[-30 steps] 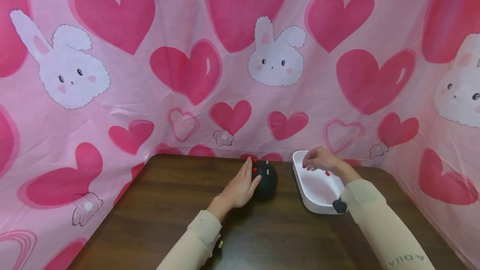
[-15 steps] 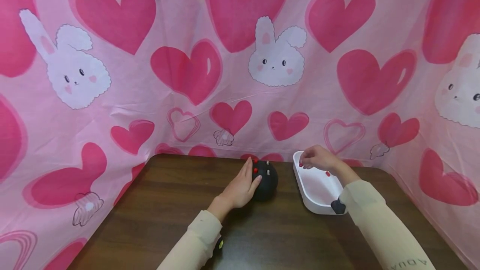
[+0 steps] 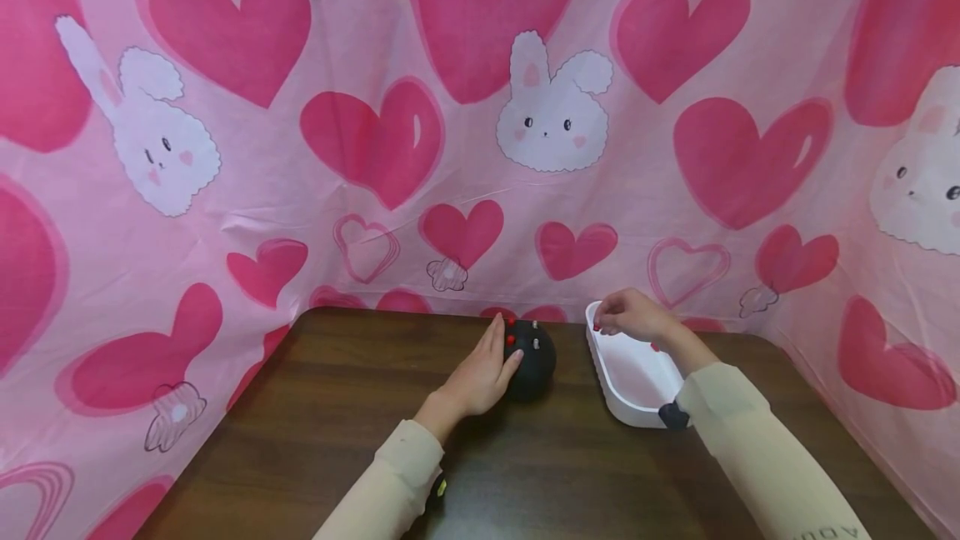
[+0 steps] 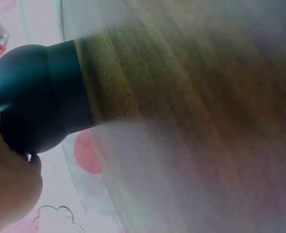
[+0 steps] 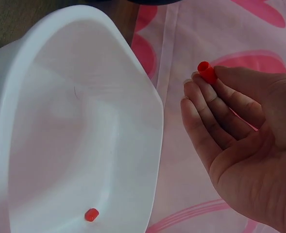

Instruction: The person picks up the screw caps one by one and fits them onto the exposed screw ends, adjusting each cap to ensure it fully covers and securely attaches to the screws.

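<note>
My left hand [image 3: 480, 369] holds a black ball-shaped body [image 3: 531, 377] from its left side, the thumb lying over its near face. In the left wrist view this black body [image 4: 33, 97] has a rounded top on a straight-sided base. Red caps [image 3: 511, 341] and silver metal posts [image 3: 536, 343] stick out of it. My right hand [image 3: 637, 315] pinches a small hollow red cap [image 5: 207, 72] between thumb and fingertips, its open end showing, over the far end of a white tray [image 3: 633, 417]. A second red cap [image 5: 92, 214] lies inside the tray.
A dark wooden table [image 3: 360, 407] carries the black body and the tray, with a gap between them. Pink cloth [image 3: 465, 182] printed with hearts and rabbits hangs behind and at both sides. A black wrist device [image 3: 673, 415] sits by the tray's near right corner.
The right hand with the red cap has shifted slightly left and up over the tray's far end. The left hand and the black body have stayed in place.
</note>
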`<action>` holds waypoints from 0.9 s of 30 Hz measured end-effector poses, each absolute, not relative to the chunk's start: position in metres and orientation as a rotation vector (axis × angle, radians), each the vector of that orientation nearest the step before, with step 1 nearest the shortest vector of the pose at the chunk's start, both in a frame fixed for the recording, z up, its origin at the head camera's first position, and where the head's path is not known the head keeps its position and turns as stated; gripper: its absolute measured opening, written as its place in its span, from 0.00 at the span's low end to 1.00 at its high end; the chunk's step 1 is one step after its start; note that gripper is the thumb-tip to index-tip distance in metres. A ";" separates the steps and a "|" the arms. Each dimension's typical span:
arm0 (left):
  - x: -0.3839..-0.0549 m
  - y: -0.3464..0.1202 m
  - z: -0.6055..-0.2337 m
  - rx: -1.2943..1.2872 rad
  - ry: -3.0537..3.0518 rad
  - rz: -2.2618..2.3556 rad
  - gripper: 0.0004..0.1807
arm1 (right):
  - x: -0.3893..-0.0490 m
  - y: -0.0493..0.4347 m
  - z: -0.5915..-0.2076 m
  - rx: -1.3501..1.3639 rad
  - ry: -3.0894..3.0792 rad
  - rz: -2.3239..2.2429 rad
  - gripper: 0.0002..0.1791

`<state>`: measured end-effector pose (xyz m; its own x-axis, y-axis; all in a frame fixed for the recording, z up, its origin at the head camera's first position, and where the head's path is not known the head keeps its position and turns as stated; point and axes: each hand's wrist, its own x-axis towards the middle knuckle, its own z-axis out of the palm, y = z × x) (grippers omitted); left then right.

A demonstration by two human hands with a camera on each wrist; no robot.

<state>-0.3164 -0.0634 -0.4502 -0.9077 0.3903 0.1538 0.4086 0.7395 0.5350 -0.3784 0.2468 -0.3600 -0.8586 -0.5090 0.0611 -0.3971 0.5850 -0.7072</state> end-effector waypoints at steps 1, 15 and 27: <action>-0.317 -0.064 -0.450 -0.667 -2.898 -0.907 0.47 | -0.378 0.245 -0.360 -0.751 2.665 -1.143 0.09; -0.315 -0.063 -0.451 -0.668 -2.898 -0.910 0.47 | -0.374 0.232 -0.362 -0.670 2.681 -1.257 0.09; -0.315 -0.063 -0.450 -0.671 -2.901 -0.905 0.46 | -0.372 0.220 -0.356 -0.674 2.751 -1.250 0.09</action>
<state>-0.3147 -0.0630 -0.4504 -0.9065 0.3935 0.1533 0.4109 0.7379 0.5354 -0.3718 0.2204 -0.3560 -0.9042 -0.4051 0.1356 -0.3686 0.5793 -0.7270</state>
